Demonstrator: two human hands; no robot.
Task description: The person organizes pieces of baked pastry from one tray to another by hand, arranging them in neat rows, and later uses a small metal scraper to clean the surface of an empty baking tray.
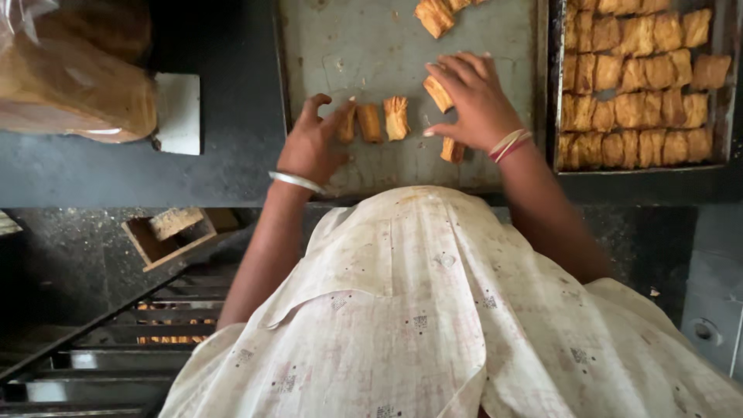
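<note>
Pastries [371, 122] lie in short row on grey tray [364, 46], between our hands. Left hand [309, 147] half curled, thumb and fingers touching leftmost pastry of row; firm grip or mere touch, we cannot tell. Right hand [476, 101] spread flat, fingers loosely open, one pastry under fingertips, another by heel of palm (bangles on both wrists). More pastries at tray's far edge. Second tray [724, 116] on our right, packed with baked pieces. Plastic bag [73, 73] far left on dark counter [224, 93].
</note>
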